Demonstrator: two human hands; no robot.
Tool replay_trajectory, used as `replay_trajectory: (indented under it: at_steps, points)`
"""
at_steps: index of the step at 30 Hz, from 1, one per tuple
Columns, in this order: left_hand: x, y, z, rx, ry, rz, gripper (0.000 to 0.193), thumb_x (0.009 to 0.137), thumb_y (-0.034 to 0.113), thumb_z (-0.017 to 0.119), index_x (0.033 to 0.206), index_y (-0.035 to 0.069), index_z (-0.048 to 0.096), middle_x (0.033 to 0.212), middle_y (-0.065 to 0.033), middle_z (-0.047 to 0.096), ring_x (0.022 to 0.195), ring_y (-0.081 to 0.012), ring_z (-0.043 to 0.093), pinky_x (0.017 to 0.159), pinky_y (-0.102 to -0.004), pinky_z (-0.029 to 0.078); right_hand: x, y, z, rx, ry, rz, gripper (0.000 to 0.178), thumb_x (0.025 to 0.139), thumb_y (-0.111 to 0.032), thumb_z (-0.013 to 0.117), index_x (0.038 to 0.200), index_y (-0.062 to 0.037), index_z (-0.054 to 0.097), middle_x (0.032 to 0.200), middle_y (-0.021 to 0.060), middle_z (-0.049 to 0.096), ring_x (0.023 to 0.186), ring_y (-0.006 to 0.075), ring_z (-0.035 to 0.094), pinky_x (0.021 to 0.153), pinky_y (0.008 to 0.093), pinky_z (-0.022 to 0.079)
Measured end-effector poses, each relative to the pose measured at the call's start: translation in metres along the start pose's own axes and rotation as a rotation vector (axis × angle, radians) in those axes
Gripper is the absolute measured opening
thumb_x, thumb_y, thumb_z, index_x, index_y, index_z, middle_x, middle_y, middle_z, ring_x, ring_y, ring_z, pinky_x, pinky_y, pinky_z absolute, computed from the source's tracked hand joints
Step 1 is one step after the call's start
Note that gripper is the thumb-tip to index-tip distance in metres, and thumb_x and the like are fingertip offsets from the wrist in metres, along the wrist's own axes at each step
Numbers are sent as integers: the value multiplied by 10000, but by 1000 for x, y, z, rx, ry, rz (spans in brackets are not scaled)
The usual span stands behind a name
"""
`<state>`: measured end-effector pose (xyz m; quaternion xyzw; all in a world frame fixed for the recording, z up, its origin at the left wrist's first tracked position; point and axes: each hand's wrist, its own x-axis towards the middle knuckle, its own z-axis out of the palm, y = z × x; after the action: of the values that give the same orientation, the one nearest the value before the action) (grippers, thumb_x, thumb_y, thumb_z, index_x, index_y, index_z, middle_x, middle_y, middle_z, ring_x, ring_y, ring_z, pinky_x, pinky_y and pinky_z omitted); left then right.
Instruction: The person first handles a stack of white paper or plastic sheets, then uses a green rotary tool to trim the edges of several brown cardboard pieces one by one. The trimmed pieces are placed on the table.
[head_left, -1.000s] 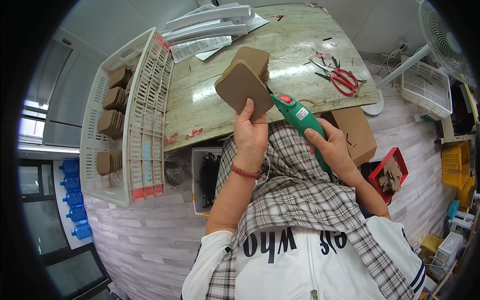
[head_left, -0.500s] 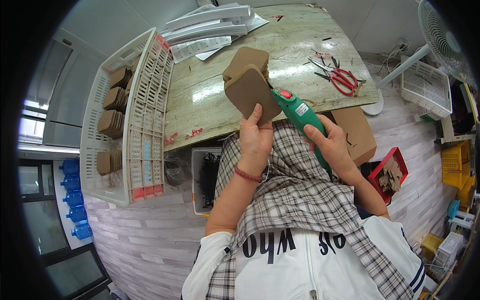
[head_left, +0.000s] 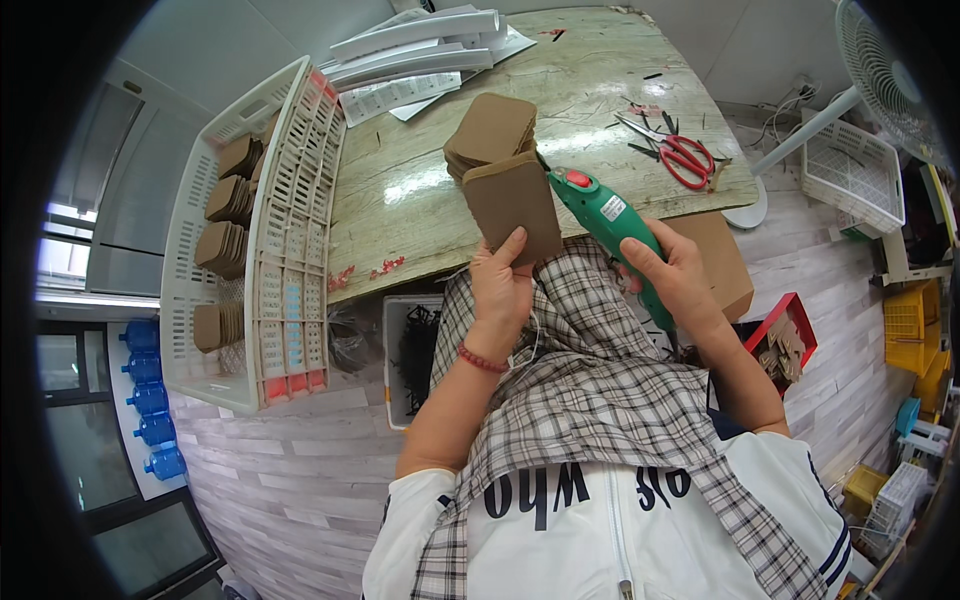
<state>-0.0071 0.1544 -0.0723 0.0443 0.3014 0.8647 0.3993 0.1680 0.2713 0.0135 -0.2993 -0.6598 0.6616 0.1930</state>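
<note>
Well, left of the left hand (head_left: 505,280) a white crate (head_left: 290,230) holds brown stacks (head_left: 224,247), and a white bin (head_left: 393,365) beside that wrist holds black scraps (head_left: 418,345); beyond the right hand (head_left: 672,270) a red box (head_left: 772,317) holds tan pieces (head_left: 781,358). The left pinches a flat brown piece (head_left: 513,210), thumb on top; the right wraps a green tool (head_left: 595,205), tip angled toward it.

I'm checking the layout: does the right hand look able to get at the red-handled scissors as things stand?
Probably not yet: the right hand is wrapped around the green tool, so it would likely need freeing first. The way looks free, with the scissors lying uncovered on the table.
</note>
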Motion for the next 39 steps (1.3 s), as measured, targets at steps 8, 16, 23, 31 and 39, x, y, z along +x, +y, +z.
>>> replay_trajectory:
  at_steps: [8,16,23,31,39]
  points:
    - [7,46,-35,385,-57,38,241,873,-46,638,1111,-12,649,1046,-95,702,912,-176,686,786,-304,576,-1,2,-11,-66,-113,40,354,920,-290,664,1104,11,625,740,1,579,587,54,513,556,213,439]
    - [3,86,-44,611,-99,-35,342,841,-90,616,1179,-40,618,1066,-97,697,918,-163,681,814,-290,567,-3,11,-12,-129,-223,62,388,901,-281,691,1136,18,614,762,13,594,598,55,527,539,217,439]
    - [-4,89,-44,687,-109,-152,359,817,-85,635,1172,-41,621,1048,-92,700,899,-145,676,805,-280,557,-1,15,-3,-148,-232,111,398,901,-273,693,1169,8,608,825,20,624,655,57,549,560,220,471]
    - [-7,82,-53,695,-96,-292,407,796,-78,660,1198,-40,611,1063,-94,691,916,-154,668,821,-288,549,6,23,6,-117,-225,116,373,905,-286,683,1117,16,626,742,11,599,581,60,527,537,217,442]
    - [-8,102,-41,826,-173,-380,378,831,-30,615,1209,-29,611,1013,-41,683,898,-106,627,836,-249,495,12,15,3,-84,-265,160,378,910,-308,673,1095,19,633,731,18,593,576,67,526,539,219,447]
